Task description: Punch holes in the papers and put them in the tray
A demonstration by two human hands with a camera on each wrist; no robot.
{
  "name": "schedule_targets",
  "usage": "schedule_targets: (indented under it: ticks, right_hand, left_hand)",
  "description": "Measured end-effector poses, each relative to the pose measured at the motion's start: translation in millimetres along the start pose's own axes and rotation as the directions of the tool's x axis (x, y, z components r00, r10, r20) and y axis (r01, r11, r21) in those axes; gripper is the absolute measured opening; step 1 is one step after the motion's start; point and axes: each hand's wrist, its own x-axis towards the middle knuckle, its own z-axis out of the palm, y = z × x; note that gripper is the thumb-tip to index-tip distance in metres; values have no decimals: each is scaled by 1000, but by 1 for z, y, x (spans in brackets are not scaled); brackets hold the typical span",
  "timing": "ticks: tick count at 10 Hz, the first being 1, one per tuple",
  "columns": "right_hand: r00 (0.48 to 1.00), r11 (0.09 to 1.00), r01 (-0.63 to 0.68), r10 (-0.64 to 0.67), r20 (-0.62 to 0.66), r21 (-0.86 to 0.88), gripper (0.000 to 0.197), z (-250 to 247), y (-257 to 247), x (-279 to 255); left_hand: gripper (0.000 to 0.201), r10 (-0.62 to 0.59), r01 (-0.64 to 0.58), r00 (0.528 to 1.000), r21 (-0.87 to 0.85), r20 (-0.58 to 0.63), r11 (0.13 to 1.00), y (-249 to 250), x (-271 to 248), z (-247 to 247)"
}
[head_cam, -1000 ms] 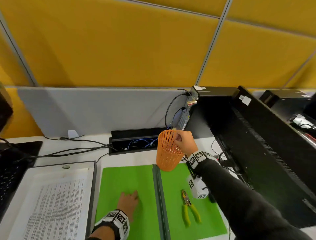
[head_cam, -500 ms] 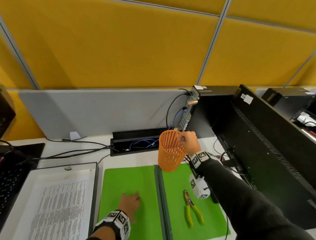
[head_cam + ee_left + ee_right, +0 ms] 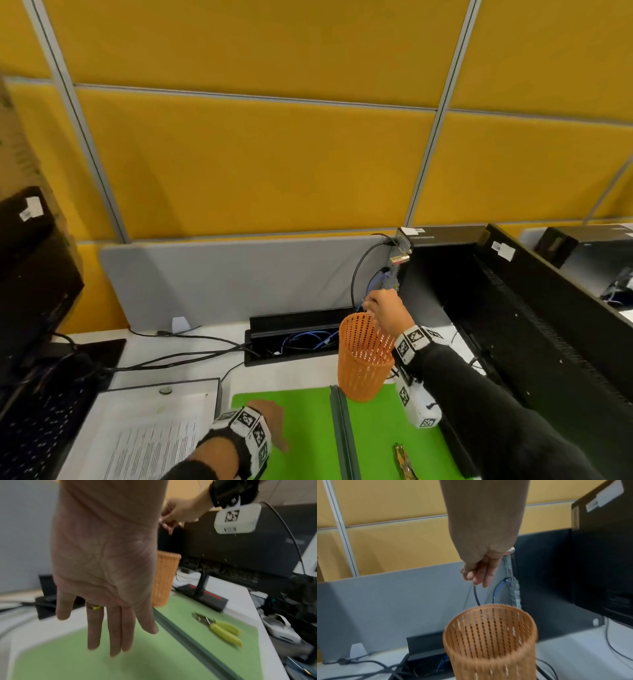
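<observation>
Printed papers (image 3: 150, 445) flat in tray (image 3: 219, 390) at left; yellow-handled punch (image 3: 221, 628) on green mat (image 3: 197, 615)

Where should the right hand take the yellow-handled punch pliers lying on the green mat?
Take the punch pliers by the two yellow handles, coming from above. They lie flat on the green mat, metal head pointing toward the orange mesh cup, handles toward the person and slightly splayed, so a grip can likely wrap both. The right hand looks free above the cup.

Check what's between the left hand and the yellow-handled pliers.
Only the dark strip splitting the green mat; rest is bare. Left wrist view shows it best.
</observation>
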Motion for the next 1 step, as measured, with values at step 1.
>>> schedule_targets:
  ticks: [1]
  right_hand:
    - [1000, 1000, -8, 8, -2, -25, 26, -21, -25, 19]
  left_hand:
    - [41, -19, -5, 990, -171, -140, 985, -28, -21, -48]
